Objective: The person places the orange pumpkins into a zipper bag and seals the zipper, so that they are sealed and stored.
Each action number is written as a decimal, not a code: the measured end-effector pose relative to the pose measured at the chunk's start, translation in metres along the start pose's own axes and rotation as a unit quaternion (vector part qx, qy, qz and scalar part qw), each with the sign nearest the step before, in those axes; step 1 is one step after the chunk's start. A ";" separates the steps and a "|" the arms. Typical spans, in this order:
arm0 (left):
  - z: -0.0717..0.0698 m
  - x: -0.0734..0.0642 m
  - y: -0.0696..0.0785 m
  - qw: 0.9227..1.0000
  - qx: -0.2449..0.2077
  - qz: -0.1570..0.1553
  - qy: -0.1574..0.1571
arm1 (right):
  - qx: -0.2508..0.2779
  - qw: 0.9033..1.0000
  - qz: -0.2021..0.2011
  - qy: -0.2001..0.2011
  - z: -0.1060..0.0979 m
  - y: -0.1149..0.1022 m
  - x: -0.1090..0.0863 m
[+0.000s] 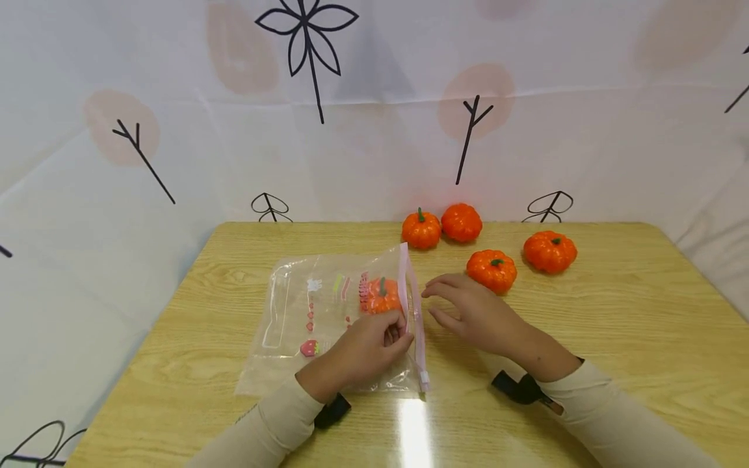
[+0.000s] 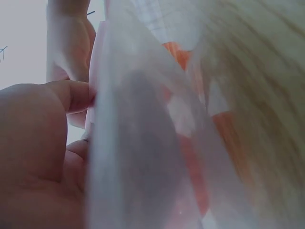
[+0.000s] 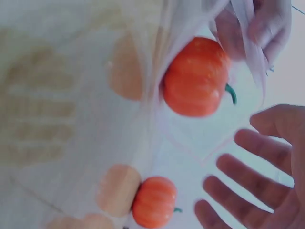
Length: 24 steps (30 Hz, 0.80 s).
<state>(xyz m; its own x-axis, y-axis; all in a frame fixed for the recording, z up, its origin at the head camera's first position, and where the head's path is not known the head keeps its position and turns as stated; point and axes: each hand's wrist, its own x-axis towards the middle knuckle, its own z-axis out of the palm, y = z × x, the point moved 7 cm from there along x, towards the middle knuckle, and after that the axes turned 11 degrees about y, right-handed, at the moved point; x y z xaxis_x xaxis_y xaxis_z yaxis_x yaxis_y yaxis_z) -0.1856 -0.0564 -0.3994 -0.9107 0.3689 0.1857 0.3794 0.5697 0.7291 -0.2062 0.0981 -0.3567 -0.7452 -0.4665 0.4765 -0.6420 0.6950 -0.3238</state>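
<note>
Colourless and see-through, the bag carries a white figure at eleven o'clock, red hearts at nine, a pink-red strawberry with green leaves near eight, and a pale pink zip strip toward three with a whitish slider. The bagged pumpkin is orange, green-stemmed. Outside, a glossy orange near pumpkin has a green stem; from it, a matching far pumpkin sits between two and three o'clock, a green-stemmed orange back pumpkin at ten, a redder pumpkin at eleven. The tabletop is yellowish wood-grain; the backdrop white, with peach blotches and black line-drawn plants. Cream sleeves show at seven and four o'clock.
</note>
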 end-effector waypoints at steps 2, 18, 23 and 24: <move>0.001 0.001 0.000 1.000 0.001 0.002 -0.004 | -0.003 1.000 0.007 0.028 -0.009 0.005 0.001; 0.002 0.001 -0.002 1.000 0.005 0.005 0.000 | -0.065 0.989 0.120 0.057 -0.037 0.058 0.004; 0.001 0.000 -0.001 1.000 0.003 0.003 0.000 | -0.066 0.982 0.177 0.017 -0.038 0.078 0.001; 0.001 0.000 -0.001 1.000 0.003 0.002 0.000 | -0.065 0.981 0.185 0.011 -0.038 0.081 0.000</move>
<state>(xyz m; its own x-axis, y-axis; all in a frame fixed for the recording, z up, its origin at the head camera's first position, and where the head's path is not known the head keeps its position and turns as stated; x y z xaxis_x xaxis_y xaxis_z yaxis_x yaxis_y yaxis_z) -0.1857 -0.0564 -0.4011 -0.9093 0.3715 0.1876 0.3833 0.5721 0.7251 -0.2519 0.1748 -0.3520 -0.9175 -0.1587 0.3647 -0.2994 0.8792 -0.3706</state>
